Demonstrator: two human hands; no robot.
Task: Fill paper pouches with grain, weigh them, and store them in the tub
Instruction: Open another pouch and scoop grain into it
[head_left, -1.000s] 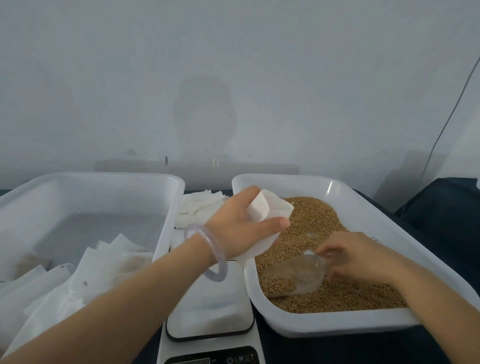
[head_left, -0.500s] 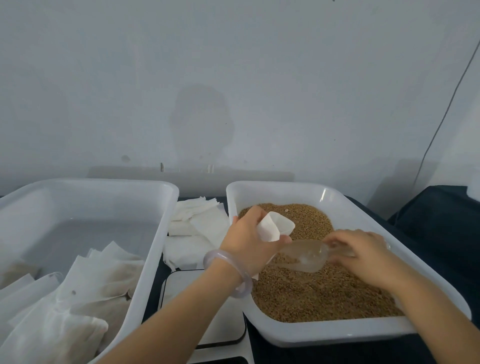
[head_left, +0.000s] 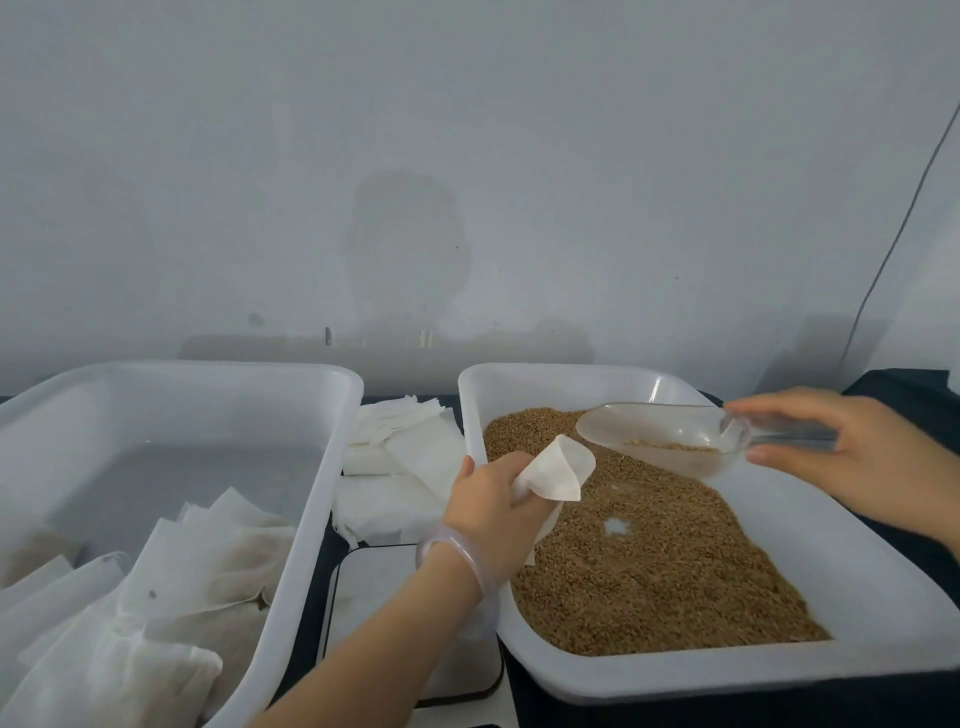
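- Left hand clamped round the neck of the paper pouch, mouth open and facing the scoop; held over the grain, likely so spills drop back in.
- Right hand pinches the scoop handle; bowl level, near the pouch, not touching, few grains inside.
- Scale between the 2 containers: short carry.
- Tub at left holds filled pouches.

The pouch gripped by the left hand is plain white, the bangle behind that grip milky clear. The scoop in the right hand is colourless, the grain beneath both grips golden-brown, its tray translucent white.
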